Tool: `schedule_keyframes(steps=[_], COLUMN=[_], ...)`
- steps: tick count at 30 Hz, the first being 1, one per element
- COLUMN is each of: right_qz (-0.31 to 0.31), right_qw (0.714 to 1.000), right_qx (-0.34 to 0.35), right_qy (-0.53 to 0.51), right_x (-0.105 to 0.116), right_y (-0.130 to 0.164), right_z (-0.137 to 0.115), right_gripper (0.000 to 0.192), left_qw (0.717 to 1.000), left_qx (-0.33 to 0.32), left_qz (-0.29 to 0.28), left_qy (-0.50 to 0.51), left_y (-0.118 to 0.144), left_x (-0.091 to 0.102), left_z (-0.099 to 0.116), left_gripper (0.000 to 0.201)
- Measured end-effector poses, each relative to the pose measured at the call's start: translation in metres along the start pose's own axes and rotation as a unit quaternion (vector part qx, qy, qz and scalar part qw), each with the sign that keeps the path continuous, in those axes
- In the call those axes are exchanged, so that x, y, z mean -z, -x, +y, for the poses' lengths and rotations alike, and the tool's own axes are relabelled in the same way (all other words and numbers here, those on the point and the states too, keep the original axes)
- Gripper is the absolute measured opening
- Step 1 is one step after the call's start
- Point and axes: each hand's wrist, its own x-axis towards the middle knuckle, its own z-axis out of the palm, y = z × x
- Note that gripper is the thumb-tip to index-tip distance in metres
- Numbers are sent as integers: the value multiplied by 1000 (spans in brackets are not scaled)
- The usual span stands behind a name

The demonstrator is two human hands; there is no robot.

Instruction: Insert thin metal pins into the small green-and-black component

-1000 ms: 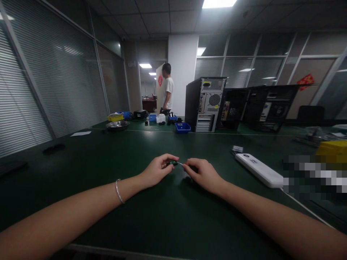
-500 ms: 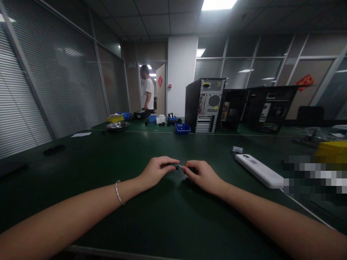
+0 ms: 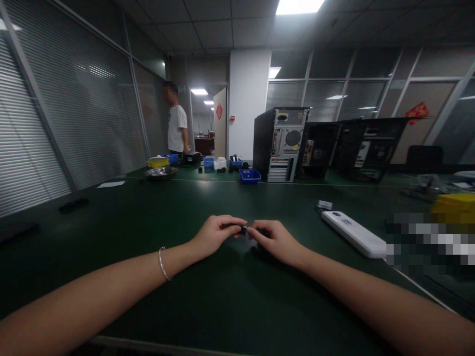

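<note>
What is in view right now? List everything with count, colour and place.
small part: 1, dark, pinched between both hands' fingertips; too small to identify
white device: 1, white, long, flat on the table right of the hands
table: 1, dark green mat
computer towers: 3, black, far side, backs or open sides showing
blue trays: several, blue, far centre
yellow tray: 1, far left
metal bowl: 1, silver, far left
yellow box: 1, right edge
person: 1, white shirt, standing far left
bracelet: 1, silver, left wrist
left hand: on the small part
right hand: on the small part
</note>
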Motion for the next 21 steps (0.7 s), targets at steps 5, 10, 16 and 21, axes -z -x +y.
schedule_keyframes(steps=[5, 10, 16, 21], right_qz=[36, 86, 96, 49], right_qw=[999, 996, 994, 995], right_qx=[-29, 21, 53, 92], right_qy=[23, 31, 31, -1], right_x=[4, 2, -2, 2], right_y=[-1, -1, 0, 1], right_z=[7, 4, -4, -8], right_gripper=[28, 15, 9, 10], left_qw=[1000, 1000, 996, 990], left_qx=[6, 5, 22, 51], left_qz=[10, -11, -25, -36], left_qy=[9, -10, 87, 125], left_y=[-2, -1, 1, -1], left_x=[2, 0, -5, -4], left_z=[-2, 6, 5, -5], left_gripper=[26, 26, 29, 20])
